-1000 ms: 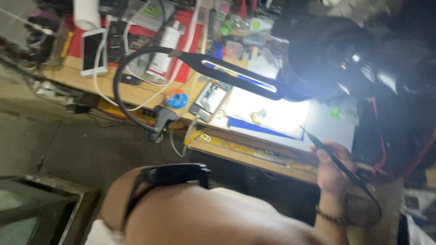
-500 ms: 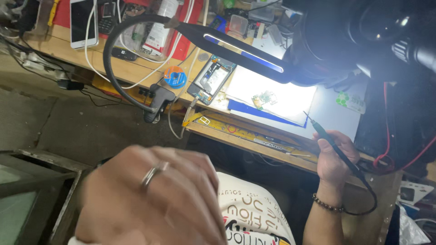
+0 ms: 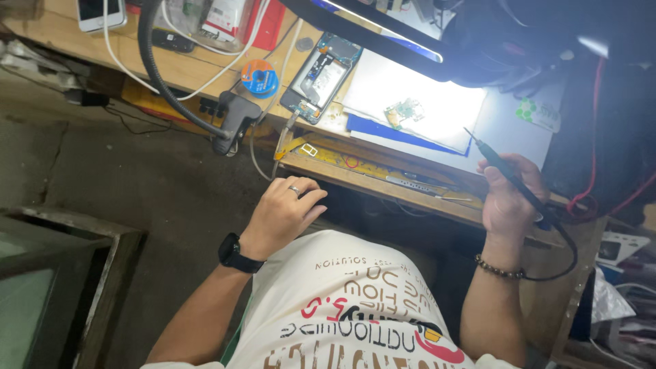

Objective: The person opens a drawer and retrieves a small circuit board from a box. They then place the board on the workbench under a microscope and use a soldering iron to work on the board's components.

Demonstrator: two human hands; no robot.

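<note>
1. Head view: since half a second earlier, the left hand [image 3: 285, 208] had dropped from close before the camera to rest empty, fingers loosely curled, below the workbench edge [image 3: 383, 184].
2. The right hand [image 3: 507, 201] gripped the soldering iron [image 3: 502, 167], tip toward 11 o'clock.
3. The small circuit board [image 3: 404, 111] lay on the lit white mat [image 3: 437, 116], at 10 o'clock from that hand, well apart.
4. Bracing the wrist on the bench would likely steady the tip.

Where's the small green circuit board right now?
Head view, upper centre: the green circuit board lies on the lit white mat, right of the opened phone.
</note>
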